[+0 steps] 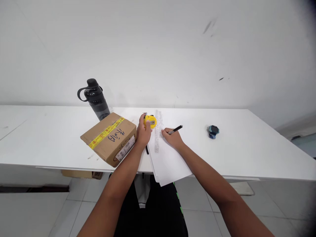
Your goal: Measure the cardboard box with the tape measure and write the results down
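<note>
Right now, from my station, I count one yellow tape measure [152,122], gripped by the fingers of the left hand [144,134]; one black pen [175,129], pinched in the right hand's [174,137] fingers over several overlapping sheets of paper [168,168] on the tabletop [247,141]; one cardboard box [110,140] beside the left forearm [127,166], partly blocking one dark bottle [96,98]; one watch [213,130], well apart rightward; the pen slants, tail up and rightward; the paper runs lengthwise toward me, overhanging the near edge.
</note>
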`<action>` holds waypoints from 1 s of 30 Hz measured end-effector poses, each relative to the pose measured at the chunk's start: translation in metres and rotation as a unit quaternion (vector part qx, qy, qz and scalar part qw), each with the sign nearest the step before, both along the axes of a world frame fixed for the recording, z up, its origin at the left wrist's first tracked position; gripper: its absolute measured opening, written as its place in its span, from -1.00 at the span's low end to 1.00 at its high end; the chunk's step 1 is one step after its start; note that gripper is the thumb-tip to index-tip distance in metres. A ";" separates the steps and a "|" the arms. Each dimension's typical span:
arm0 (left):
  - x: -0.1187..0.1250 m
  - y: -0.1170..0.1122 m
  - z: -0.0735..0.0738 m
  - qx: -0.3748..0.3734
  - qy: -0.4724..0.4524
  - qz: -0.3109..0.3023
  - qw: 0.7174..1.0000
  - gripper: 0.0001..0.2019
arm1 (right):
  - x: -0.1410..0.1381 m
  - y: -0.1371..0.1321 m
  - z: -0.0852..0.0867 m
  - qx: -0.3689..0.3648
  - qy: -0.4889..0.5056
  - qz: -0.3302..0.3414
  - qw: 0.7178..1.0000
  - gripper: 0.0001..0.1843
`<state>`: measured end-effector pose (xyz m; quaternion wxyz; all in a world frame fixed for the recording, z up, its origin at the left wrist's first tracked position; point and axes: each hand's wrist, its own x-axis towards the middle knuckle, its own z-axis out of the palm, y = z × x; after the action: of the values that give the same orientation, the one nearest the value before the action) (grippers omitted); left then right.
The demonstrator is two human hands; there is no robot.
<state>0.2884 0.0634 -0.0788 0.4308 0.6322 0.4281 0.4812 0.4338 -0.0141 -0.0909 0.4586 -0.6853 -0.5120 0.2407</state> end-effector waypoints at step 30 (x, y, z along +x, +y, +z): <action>-0.001 0.004 0.001 0.012 0.004 -0.042 0.999 -0.41 | 0.029 0.012 -0.001 -0.081 -0.205 -0.140 0.965 -0.57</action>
<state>0.2874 0.0675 -0.0782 0.4412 0.6565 0.3968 0.4657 0.4629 -0.0022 -0.0923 0.3155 -0.8197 -0.4731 0.0692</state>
